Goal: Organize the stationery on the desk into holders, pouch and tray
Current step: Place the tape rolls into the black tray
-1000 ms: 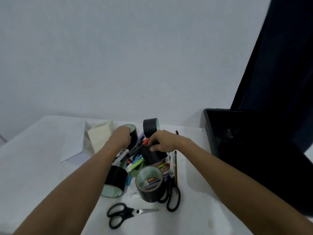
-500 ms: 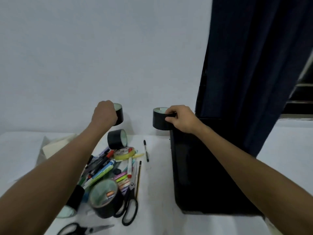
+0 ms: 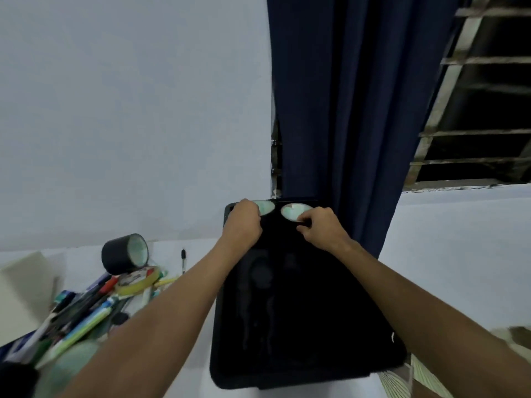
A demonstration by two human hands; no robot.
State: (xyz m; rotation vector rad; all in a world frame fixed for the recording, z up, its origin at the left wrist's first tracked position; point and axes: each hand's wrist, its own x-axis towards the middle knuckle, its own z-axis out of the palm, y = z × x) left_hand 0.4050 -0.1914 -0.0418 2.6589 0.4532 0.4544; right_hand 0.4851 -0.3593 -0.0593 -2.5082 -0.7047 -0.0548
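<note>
A black tray (image 3: 301, 366) lies on the white desk at the centre right. Both my hands reach to its far end. My left hand (image 3: 242, 221) grips a black tape roll (image 3: 266, 207) with a pale inner core at the tray's far left corner. My right hand (image 3: 320, 225) pinches a second black tape roll (image 3: 293, 212) just beside it. Whether the rolls touch the tray floor cannot be told. To the left lie a third black tape roll (image 3: 125, 253), a yellow tape roll (image 3: 137, 280) and a heap of pens and markers (image 3: 83, 314).
A single black pen (image 3: 183, 260) lies between the heap and the tray. A cream box (image 3: 24, 285) stands at the far left. A dark blue curtain (image 3: 344, 110) hangs behind the tray, with a barred window (image 3: 482, 110) to its right. A blurred tape roll (image 3: 69, 366) is near the bottom left.
Both hands lifted a black tape roll each from the heap and carried them right, over the tray to its far end. The camera turned right with them.
</note>
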